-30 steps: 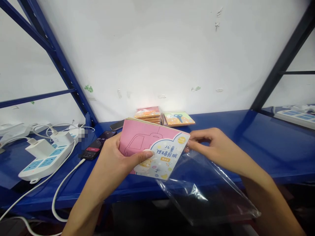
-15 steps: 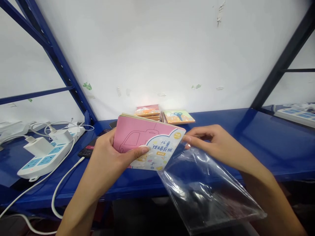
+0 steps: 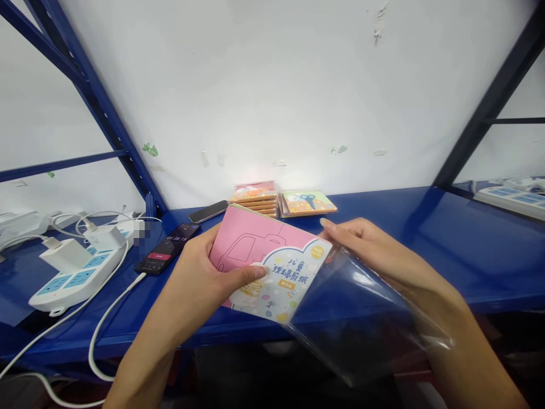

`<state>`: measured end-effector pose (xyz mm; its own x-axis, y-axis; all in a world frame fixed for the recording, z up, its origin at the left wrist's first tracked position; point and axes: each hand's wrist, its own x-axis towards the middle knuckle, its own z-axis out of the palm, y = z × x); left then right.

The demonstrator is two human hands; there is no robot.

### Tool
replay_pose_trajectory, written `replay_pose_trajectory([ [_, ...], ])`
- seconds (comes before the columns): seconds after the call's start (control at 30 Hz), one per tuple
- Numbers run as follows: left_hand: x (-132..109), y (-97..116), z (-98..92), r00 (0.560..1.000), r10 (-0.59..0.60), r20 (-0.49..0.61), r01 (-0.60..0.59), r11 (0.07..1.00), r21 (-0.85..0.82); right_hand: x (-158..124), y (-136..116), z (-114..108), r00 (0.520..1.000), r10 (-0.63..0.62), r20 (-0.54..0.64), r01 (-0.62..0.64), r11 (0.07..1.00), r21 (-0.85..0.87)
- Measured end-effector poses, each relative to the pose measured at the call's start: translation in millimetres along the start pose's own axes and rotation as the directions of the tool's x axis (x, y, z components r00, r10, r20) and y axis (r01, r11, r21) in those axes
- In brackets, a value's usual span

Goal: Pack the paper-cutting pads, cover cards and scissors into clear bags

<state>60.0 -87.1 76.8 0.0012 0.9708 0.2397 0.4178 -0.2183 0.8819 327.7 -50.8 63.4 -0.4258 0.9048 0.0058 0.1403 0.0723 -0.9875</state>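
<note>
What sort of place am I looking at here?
Probably a workroom or storeroom: there's a blue metal rack by a marked white wall, a power strip with chargers plugged in, and stacked booklets.

Bare forearms angle inward from the lower corners. The left hand is clamped, thumb pressed across the front, other fingers hidden behind; the right hand extends its thumb leftward, fingers partly bent below, wrist slanting down.
</note>
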Motion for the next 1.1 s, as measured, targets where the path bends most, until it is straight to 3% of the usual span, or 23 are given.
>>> replay_pose_trajectory([
  [0.3, 1, -4, 7.4, 0.999, 0.04, 0.007, -0.04, 0.999, 0.011, -5, -2, 2, 0.997, 0.06, 0.038, -0.06, 0.998, 0.007],
  [0.4, 2, -5, 9.9, 0.998, 0.042, 0.036, -0.042, 0.999, -0.009, -5, -2, 3, 0.998, 0.063, 0.024, -0.062, 0.996, -0.067],
  [0.63, 8, -12, 15.1, 0.987, 0.007, 0.158, 0.006, 0.996, -0.084, 3, 1, 6, 0.999, -0.036, 0.019, 0.039, 0.97, -0.24],
  [0.87, 8, -14, 14.7, 0.988, -0.02, 0.15, 0.035, 0.995, -0.095, 0, 5, -13, 0.992, -0.124, -0.015, 0.115, 0.952, -0.284],
  [1.0, 7, -11, 13.4, 0.991, -0.019, 0.132, 0.028, 0.997, -0.068, -7, 5, -29, 0.992, -0.059, 0.111, 0.096, 0.926, -0.366],
  [1.1, 5, -8, 15.2, 0.986, -0.028, 0.165, 0.041, 0.996, -0.077, -7, 4, -26, 0.976, -0.002, 0.216, 0.089, 0.914, -0.396],
])
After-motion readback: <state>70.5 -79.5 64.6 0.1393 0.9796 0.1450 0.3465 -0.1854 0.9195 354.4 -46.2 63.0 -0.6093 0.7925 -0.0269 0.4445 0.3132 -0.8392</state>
